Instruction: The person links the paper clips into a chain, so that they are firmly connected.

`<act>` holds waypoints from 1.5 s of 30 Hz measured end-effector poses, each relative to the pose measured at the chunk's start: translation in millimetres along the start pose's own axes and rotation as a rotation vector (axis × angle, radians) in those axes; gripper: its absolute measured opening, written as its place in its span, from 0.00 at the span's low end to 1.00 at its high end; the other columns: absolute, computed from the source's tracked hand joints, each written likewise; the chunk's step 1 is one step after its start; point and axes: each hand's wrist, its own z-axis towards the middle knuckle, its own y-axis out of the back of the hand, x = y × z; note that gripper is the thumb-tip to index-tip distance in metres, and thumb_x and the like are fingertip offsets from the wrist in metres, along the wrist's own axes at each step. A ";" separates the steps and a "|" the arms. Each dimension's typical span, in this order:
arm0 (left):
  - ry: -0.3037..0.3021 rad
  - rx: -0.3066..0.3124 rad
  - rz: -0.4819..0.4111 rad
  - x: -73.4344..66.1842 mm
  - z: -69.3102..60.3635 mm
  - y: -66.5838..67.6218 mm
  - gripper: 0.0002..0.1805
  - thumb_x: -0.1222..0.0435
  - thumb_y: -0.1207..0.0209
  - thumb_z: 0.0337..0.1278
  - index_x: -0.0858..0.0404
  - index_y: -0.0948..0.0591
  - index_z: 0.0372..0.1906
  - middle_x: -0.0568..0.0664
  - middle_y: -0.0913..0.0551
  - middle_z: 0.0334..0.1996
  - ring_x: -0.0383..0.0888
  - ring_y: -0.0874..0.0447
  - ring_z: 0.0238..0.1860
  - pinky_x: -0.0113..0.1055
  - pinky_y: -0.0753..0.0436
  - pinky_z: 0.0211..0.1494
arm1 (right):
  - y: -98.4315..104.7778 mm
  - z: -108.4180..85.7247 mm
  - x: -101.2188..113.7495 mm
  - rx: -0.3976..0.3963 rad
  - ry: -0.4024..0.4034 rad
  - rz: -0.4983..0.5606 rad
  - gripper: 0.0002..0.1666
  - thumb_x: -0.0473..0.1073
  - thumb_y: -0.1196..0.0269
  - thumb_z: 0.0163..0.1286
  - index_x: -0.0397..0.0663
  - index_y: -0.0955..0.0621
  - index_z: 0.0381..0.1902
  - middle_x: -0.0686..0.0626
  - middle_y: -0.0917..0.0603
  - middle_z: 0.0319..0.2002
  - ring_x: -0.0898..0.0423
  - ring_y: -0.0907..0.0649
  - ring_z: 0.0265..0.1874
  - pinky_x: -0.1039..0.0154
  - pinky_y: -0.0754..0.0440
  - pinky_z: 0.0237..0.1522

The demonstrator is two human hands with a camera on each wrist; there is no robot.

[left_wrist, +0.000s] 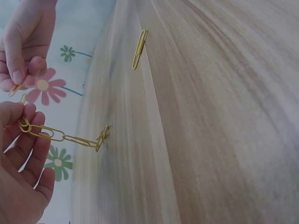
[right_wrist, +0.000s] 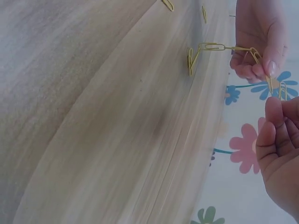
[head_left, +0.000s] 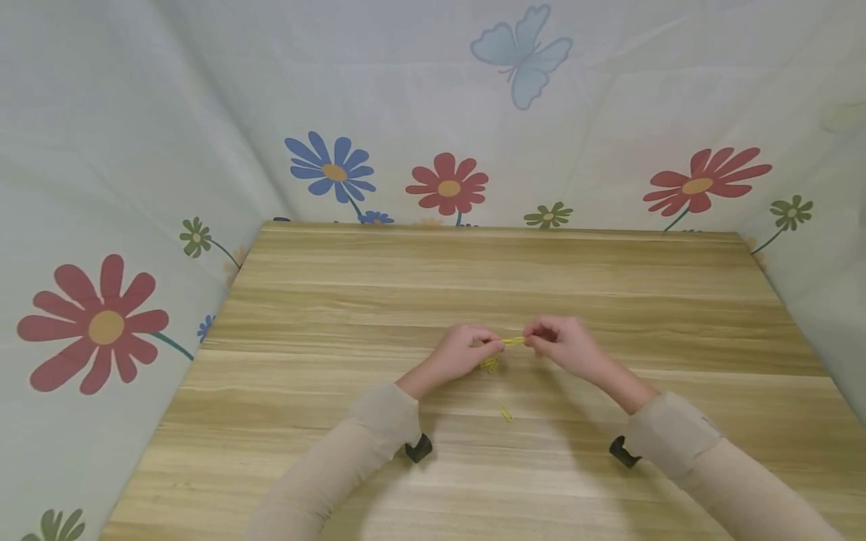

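My left hand (head_left: 467, 350) pinches the end link of a chain of yellow paper clips (left_wrist: 50, 133) between thumb and fingertips. The chain sags from those fingers to the tabletop, where its far links (right_wrist: 190, 61) lie bunched. Facing it, my right hand (head_left: 567, 347) pinches a single yellow paper clip (right_wrist: 283, 90) by thumb and fingertip. The two held clips meet or nearly meet between the hands; whether they are linked I cannot tell. A loose paper clip (head_left: 506, 414) lies on the table nearer me, below the hands.
Both hands are above the middle of a wood-grain table (head_left: 379, 278). A second clip (right_wrist: 204, 14) shows on the table in the right wrist view. Behind the table hangs a white cloth (head_left: 406, 98) printed with flowers and a butterfly. Dark wrist mounts (head_left: 419, 448) protrude beneath the sleeves.
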 end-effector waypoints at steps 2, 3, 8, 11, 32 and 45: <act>0.000 0.002 -0.006 -1.4 0.2 0.3 0.12 0.56 0.47 0.57 0.58 0.17 0.33 0.45 0.17 0.35 0.38 0.22 0.41 0.32 0.26 0.47 | -2.0 1.2 0.8 -0.008 0.013 0.005 0.03 0.33 0.42 0.60 0.39 0.21 0.31 0.40 0.19 0.25 0.57 0.22 0.19 0.70 0.24 0.21; 0.002 0.003 -0.010 -2.0 0.3 0.4 0.12 0.56 0.47 0.57 0.58 0.17 0.33 0.45 0.17 0.35 0.38 0.22 0.42 0.32 0.26 0.47 | -2.9 1.7 1.1 -0.011 0.015 0.007 0.03 0.33 0.42 0.60 0.39 0.21 0.31 0.40 0.18 0.25 0.56 0.21 0.19 0.70 0.24 0.21; 0.016 0.014 -0.030 -4.4 0.5 1.0 0.13 0.56 0.48 0.57 0.59 0.17 0.35 0.45 0.17 0.36 0.39 0.22 0.42 0.33 0.26 0.48 | -5.8 2.9 4.0 -0.002 -0.010 0.016 0.04 0.35 0.42 0.60 0.39 0.22 0.31 0.41 0.19 0.25 0.53 0.21 0.20 0.70 0.24 0.22; 0.027 0.023 -0.052 -5.9 0.3 1.3 0.14 0.56 0.48 0.57 0.61 0.17 0.36 0.46 0.17 0.36 0.39 0.22 0.42 0.35 0.26 0.48 | -7.3 3.5 5.2 0.009 -0.023 0.021 0.04 0.35 0.42 0.60 0.39 0.22 0.31 0.41 0.19 0.26 0.53 0.21 0.20 0.70 0.24 0.22; 0.084 0.047 -0.206 -3.9 -0.3 3.0 0.11 0.62 0.46 0.56 0.66 0.18 0.34 0.49 0.20 0.28 0.37 0.32 0.24 0.24 0.33 0.25 | -16.1 3.4 1.5 -0.117 0.202 -0.126 0.05 0.28 0.41 0.56 0.40 0.22 0.26 0.49 0.21 0.19 0.67 0.26 0.17 0.73 0.28 0.17; 0.168 0.043 -0.248 -3.0 -1.4 5.5 0.11 0.61 0.46 0.56 0.63 0.17 0.33 0.49 0.19 0.32 0.37 0.34 0.24 0.25 0.34 0.26 | -11.2 0.6 -2.9 -0.141 0.174 -0.152 0.03 0.27 0.41 0.55 0.37 0.22 0.26 0.44 0.19 0.21 0.66 0.26 0.18 0.72 0.27 0.18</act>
